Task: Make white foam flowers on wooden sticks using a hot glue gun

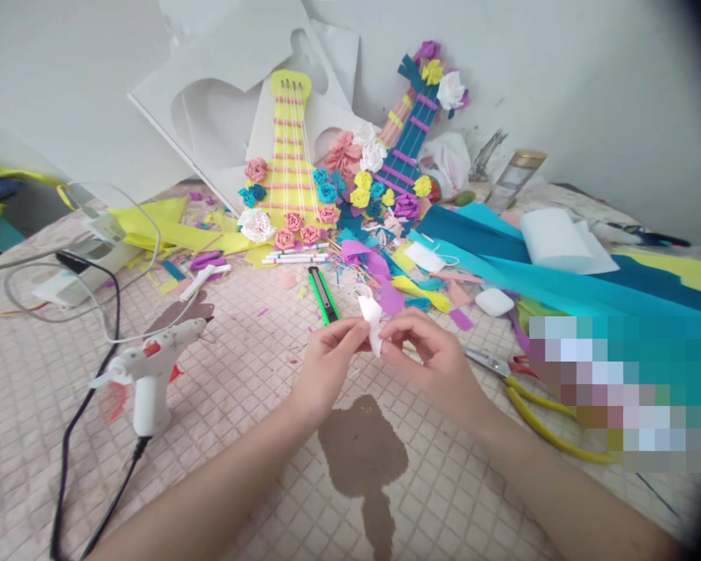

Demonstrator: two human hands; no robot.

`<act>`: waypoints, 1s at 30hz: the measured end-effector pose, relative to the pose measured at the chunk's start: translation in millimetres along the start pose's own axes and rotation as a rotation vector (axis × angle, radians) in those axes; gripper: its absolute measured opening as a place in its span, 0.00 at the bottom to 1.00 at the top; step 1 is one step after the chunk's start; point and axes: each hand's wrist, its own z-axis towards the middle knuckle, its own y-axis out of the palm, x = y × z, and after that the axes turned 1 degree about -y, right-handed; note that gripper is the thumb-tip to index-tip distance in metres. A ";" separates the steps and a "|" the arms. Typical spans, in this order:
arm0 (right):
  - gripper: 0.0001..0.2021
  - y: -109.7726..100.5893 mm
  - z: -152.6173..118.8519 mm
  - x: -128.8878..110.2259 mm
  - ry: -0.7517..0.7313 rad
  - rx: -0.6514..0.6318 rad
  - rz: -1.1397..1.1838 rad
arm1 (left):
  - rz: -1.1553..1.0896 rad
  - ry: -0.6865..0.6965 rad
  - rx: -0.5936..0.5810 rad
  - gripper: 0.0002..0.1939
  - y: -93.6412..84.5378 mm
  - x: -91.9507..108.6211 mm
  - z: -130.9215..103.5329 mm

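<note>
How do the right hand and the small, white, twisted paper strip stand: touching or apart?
Touching. The head view shows the right hand with its fingers pinching the lower part of the white paper strip.

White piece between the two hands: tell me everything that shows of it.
The white piece is small and narrow and looks like thin, soft paper, folded or twisted. It is held roughly upright over the table, its upper end sticking up free. The left hand pinches it from one side; the right hand grips its lower part from the other. Fingers hide some of it.
</note>
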 end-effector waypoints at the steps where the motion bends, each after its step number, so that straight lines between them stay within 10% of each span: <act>1: 0.03 -0.4 0.4 0.2 0.034 -0.001 0.044 | -0.008 0.000 0.001 0.08 0.2 0.4 0.3; 30: 0.04 -2.6 8.7 2.9 0.356 0.027 0.558 | 0.305 0.224 -0.153 0.13 0.7 2.4 -5.6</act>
